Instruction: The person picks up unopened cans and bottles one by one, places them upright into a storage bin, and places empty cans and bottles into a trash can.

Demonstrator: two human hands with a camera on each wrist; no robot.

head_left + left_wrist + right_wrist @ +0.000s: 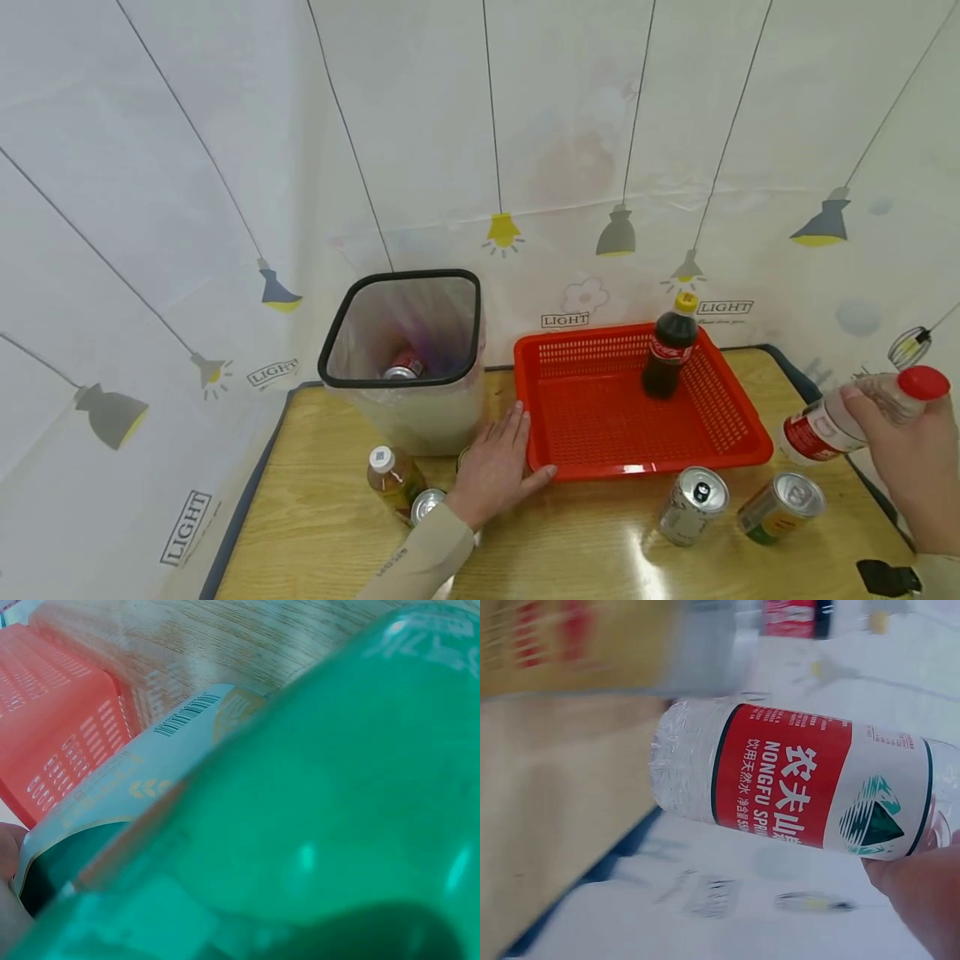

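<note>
Standing at left, the bin was smooth. Right of it sat the red plastic basket, full of holes. The left hand touched its edge, fingers straight; the right hand curled around a clear water bottle at right. Work looked part done: the basket had a cola bottle, the bin one can; round metal cans were left near.

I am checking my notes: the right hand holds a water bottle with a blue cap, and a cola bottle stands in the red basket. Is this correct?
Not quite: the head view shows a red cap, not blue. The right hand holds the water bottle, and the cola bottle stands in the basket.
</note>
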